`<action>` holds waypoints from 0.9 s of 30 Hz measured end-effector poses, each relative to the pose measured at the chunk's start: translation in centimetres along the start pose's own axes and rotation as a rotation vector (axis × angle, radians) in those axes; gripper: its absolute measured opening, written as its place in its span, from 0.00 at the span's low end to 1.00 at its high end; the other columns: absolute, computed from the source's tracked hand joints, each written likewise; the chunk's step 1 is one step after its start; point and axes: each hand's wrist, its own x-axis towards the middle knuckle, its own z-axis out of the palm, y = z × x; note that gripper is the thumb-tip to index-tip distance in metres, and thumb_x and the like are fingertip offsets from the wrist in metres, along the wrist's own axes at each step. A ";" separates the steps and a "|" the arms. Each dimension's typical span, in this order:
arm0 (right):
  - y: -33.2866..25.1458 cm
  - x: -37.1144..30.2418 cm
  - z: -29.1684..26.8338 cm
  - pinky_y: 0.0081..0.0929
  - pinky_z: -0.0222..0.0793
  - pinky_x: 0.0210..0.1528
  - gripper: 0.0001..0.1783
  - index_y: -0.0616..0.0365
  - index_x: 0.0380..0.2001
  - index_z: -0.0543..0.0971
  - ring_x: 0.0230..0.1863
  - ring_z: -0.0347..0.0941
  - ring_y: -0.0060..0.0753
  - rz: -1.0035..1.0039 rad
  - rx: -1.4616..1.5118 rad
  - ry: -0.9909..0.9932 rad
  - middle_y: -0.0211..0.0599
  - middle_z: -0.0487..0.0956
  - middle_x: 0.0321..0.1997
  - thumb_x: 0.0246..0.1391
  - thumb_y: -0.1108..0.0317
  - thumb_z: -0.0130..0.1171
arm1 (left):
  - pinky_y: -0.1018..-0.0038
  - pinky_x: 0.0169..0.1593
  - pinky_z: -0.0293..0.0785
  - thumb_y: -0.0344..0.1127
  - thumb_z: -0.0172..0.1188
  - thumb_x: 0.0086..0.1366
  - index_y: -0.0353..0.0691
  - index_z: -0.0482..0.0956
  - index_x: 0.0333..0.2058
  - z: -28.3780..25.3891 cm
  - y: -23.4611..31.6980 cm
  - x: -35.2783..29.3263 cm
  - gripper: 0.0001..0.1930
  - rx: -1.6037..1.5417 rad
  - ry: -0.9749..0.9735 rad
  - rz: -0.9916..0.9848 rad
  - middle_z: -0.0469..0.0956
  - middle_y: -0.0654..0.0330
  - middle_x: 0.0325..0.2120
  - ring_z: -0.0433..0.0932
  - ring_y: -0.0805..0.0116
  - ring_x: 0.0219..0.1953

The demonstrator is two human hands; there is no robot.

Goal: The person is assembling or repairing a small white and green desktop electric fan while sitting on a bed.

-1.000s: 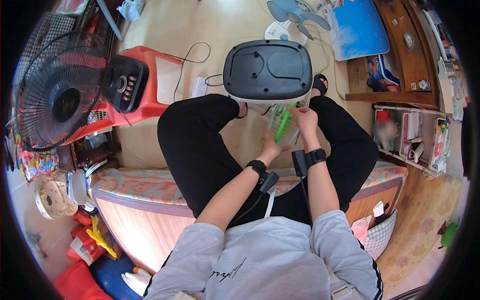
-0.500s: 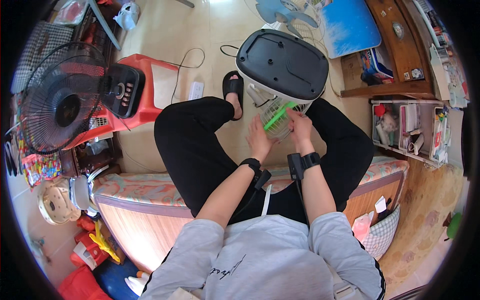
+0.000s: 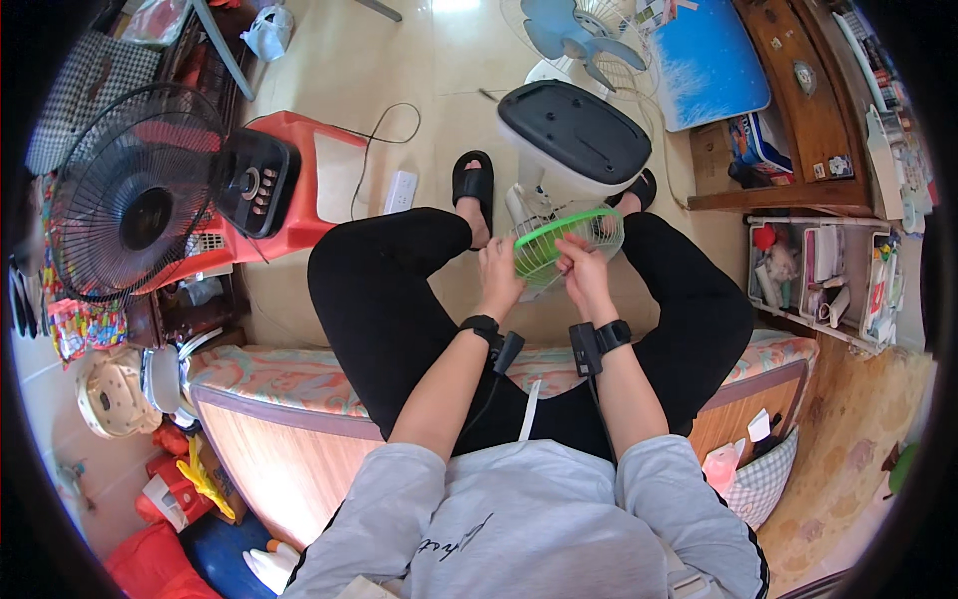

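Between my knees, a small white fan stands turned over, its dark base (image 3: 574, 128) uppermost. At its lower end, near my hands, is the round wire guard (image 3: 599, 232) with a bright green rim. My left hand (image 3: 500, 275) is closed around the left edge of this fan guard. With its fingers bent together against the near side of the guard, my right hand (image 3: 585, 268) looks closed too; whatever is between its fingertips is too small to make out. The fan blades behind the wires show only faintly.
At left, a black fan (image 3: 150, 215) rests on a red plastic stool (image 3: 319, 165). A white power strip (image 3: 400, 191) lies on the floor by my slipper. Ahead stands a blue-bladed fan (image 3: 574, 45); a wooden cabinet (image 3: 798, 90) and a storage rack (image 3: 813, 275) are at right.
The fan has tilted, its base moving farther off and showing less of its underside. The green rim has turned to show a wider curve. My left hand has shifted slightly left.
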 end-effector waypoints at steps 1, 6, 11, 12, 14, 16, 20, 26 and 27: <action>-0.1 0.0 0.1 0.16 0.54 0.20 0.13 0.64 0.33 0.69 0.18 0.59 0.17 -0.001 -0.001 0.002 0.25 0.65 0.20 0.41 0.80 0.58 | 0.61 0.48 0.62 0.22 0.63 0.33 0.43 0.63 0.49 -0.4 -0.2 0.3 0.38 0.067 0.022 0.045 0.65 0.48 0.42 0.63 0.48 0.44; 0.0 -0.3 0.4 0.17 0.56 0.22 0.13 0.63 0.34 0.69 0.19 0.59 0.18 0.010 0.060 -0.061 0.24 0.65 0.20 0.43 0.80 0.56 | 0.63 0.47 0.64 0.22 0.69 0.28 0.44 0.63 0.49 -2.0 -0.4 1.7 0.42 0.134 -0.087 0.055 0.66 0.50 0.41 0.65 0.49 0.45; 0.3 -0.3 -0.5 0.18 0.56 0.22 0.13 0.63 0.36 0.68 0.19 0.59 0.18 0.073 0.090 -0.090 0.24 0.64 0.20 0.44 0.78 0.56 | 0.63 0.46 0.64 0.23 0.70 0.28 0.44 0.64 0.49 -2.4 -0.2 1.8 0.42 0.224 -0.165 0.035 0.67 0.50 0.40 0.65 0.49 0.45; 0.3 -0.6 -0.6 0.18 0.56 0.22 0.10 0.62 0.34 0.69 0.20 0.59 0.18 0.094 0.096 -0.106 0.24 0.65 0.20 0.46 0.77 0.55 | 0.63 0.46 0.64 0.23 0.70 0.28 0.44 0.64 0.49 -2.3 -0.4 1.8 0.42 0.225 -0.166 0.036 0.67 0.50 0.40 0.65 0.49 0.45; 0.1 -0.8 -0.6 0.17 0.56 0.22 0.11 0.62 0.35 0.70 0.20 0.59 0.18 0.092 0.077 -0.108 0.24 0.65 0.20 0.46 0.77 0.55 | 0.63 0.46 0.64 0.24 0.70 0.29 0.43 0.65 0.47 -2.3 -0.8 2.1 0.40 0.281 -0.131 0.103 0.68 0.50 0.38 0.66 0.51 0.45; -0.6 -1.2 -0.6 0.17 0.56 0.22 0.11 0.63 0.36 0.70 0.20 0.59 0.18 0.083 0.057 -0.108 0.24 0.65 0.20 0.46 0.76 0.55 | 0.63 0.46 0.64 0.24 0.70 0.28 0.43 0.66 0.46 -2.5 -0.2 2.3 0.39 0.259 -0.108 0.131 0.69 0.51 0.37 0.66 0.51 0.44; -2.0 -2.1 -0.5 0.17 0.55 0.23 0.15 0.60 0.40 0.70 0.20 0.59 0.17 0.108 0.070 -0.121 0.23 0.65 0.21 0.46 0.75 0.55 | 0.64 0.45 0.64 0.24 0.69 0.28 0.42 0.68 0.43 -2.8 0.9 2.8 0.36 0.251 -0.004 0.211 0.68 0.52 0.37 0.67 0.52 0.43; -2.4 -1.6 -1.3 0.16 0.55 0.23 0.18 0.55 0.44 0.68 0.21 0.60 0.17 0.089 0.087 -0.190 0.24 0.67 0.23 0.48 0.74 0.54 | 0.61 0.49 0.59 0.21 0.63 0.33 0.42 0.70 0.41 -2.6 2.2 4.3 0.29 0.283 0.153 0.369 0.65 0.52 0.37 0.64 0.53 0.45; -2.1 -1.6 -1.4 0.16 0.56 0.23 0.18 0.54 0.45 0.67 0.21 0.61 0.18 0.097 0.096 -0.178 0.25 0.68 0.24 0.48 0.73 0.54 | 0.59 0.51 0.58 0.20 0.58 0.38 0.42 0.71 0.40 -2.4 2.3 4.4 0.25 0.296 0.172 0.390 0.65 0.51 0.37 0.63 0.52 0.46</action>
